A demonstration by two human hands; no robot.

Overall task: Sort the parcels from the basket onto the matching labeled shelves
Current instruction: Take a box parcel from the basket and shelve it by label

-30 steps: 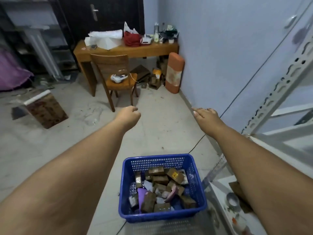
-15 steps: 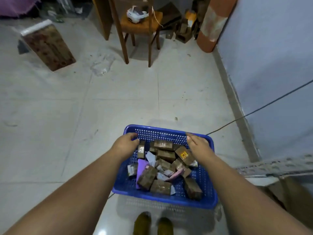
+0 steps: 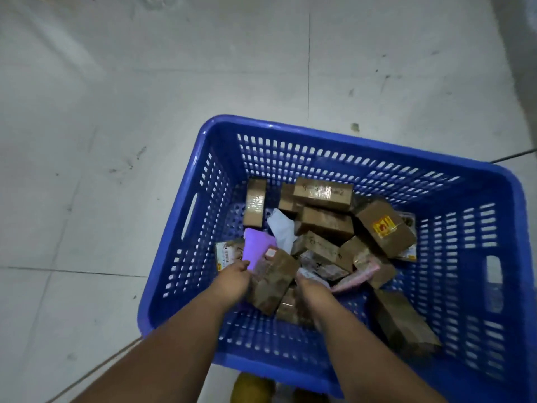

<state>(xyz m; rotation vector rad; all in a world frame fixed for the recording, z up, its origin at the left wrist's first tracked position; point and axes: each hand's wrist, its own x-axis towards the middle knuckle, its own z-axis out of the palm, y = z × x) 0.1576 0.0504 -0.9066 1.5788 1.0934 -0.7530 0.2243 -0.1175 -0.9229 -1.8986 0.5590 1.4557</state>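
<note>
In the basket (image 3: 343, 158), toward six o'clock, my left hand (image 3: 234, 282) and right hand (image 3: 312, 295) flank a brown parcel (image 3: 274, 282); finger grip hidden, cannot tell. Picking step: next, lift it and read its label.

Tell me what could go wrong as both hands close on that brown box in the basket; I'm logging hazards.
The brown box leans on neighbouring parcels, so lifting it may tumble them. The left hand also overlaps the purple packet, which might come up with it. Any label is unreadable, so it could be misshelved.
</note>
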